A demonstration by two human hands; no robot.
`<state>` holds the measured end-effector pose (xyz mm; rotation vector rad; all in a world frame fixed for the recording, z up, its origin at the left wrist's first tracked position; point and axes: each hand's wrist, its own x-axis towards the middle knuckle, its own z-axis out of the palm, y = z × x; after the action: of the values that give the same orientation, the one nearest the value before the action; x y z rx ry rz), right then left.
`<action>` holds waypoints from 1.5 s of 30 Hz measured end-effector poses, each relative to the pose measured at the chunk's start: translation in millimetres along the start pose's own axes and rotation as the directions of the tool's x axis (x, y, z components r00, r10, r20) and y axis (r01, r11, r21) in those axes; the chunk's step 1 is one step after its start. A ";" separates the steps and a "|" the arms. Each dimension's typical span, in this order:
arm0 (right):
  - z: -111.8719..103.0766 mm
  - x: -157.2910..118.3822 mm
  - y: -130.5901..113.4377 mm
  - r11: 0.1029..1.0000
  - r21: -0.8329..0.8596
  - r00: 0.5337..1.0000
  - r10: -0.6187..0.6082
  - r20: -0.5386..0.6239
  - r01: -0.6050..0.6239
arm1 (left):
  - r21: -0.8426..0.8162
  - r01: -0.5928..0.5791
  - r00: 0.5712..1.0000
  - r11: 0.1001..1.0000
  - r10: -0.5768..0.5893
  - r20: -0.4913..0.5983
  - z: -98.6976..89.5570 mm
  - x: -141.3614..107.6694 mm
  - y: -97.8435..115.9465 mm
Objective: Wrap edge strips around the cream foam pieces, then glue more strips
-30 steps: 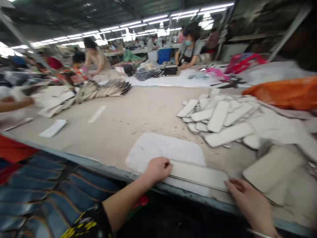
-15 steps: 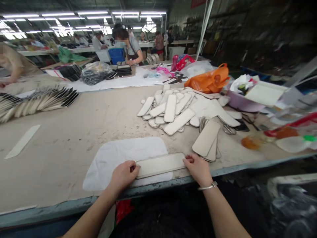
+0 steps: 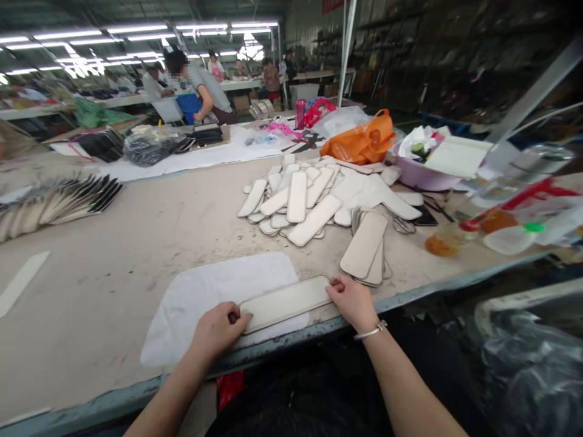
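Cream strip, long, round-cornered, dark-edged: one, laid across the near part of a white cloth. Left hand: fingertips closed on its left end. Right hand, bracelet at wrist: pinching the right end. Bounds: table edge just beside; strip heap beyond; fanned panel stack near right hand; loose strip well apart, leftward.

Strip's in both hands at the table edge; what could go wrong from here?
The strip lies close to the table's front edge, so a slip by the left hand or right hand might send it over. The white sheet beneath looks loose and could shift or crease.
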<state>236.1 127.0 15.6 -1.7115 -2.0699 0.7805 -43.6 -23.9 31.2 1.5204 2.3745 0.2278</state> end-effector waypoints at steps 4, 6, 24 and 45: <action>1.3 1.8 2.6 0.999 -0.045 1.000 0.001 0.014 -0.001 | -0.058 -0.005 0.989 0.998 -0.003 -0.146 5.3 -9.8 -16.1; 1.5 2.3 3.1 0.999 -0.052 1.000 0.001 0.022 0.000 | -0.095 -0.178 0.955 0.980 0.148 -0.259 10.2 -17.3 -25.2; -2.1 0.5 -2.3 1.000 -0.009 0.999 0.011 0.033 -0.011 | -0.055 -0.682 0.691 0.730 0.617 -0.377 20.7 -24.2 -34.4; 1.5 -3.2 -6.1 0.985 -0.149 0.997 -0.080 0.023 0.083 | -0.034 -0.680 0.694 0.732 0.628 -0.352 20.1 -26.9 -31.1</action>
<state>231.1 122.9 18.4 -1.6881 -2.2452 0.6310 -52.9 -62.1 7.7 2.3430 1.8228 0.8683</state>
